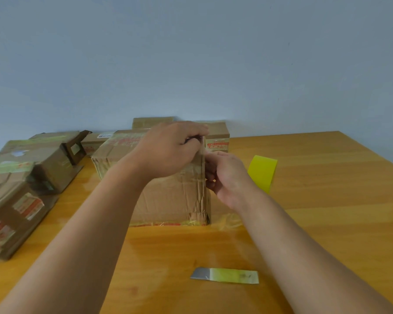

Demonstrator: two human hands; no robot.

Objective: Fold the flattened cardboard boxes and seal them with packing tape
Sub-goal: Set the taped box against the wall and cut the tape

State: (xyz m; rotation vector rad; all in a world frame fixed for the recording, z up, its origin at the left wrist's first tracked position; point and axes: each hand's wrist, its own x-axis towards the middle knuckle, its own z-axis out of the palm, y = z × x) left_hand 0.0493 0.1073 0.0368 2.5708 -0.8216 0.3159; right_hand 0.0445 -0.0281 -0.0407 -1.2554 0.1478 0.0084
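On the yellow wooden table [315, 200], a worn cardboard box [168, 196] stands upright in the middle, and both hands meet at its top right corner. Curled over that corner from above, the left hand [170, 148] has its fingers bent tight on the upper edge of the box, pinching it. Against the right edge, just below the left, the right hand [225, 175] has its fingers curled in toward the cardboard and touching it (whether they pinch tape or only the edge, I cannot tell). Under the grip, the box's right edge is crumpled and shiny with tape, and a loose clear strip trails onto the table at its foot.

Just right of the right hand, a yellow tape roll [262, 172] stands on edge, apart from the box. Toward the person from the grip, between the forearms, lies a blade [225, 275] with yellowish tape wrapped round most of it. Left of the grip, several taped boxes [21, 189] sit in a row along the table edge, and more boxes [218, 137] stand behind the hands against the pale wall [191, 53].
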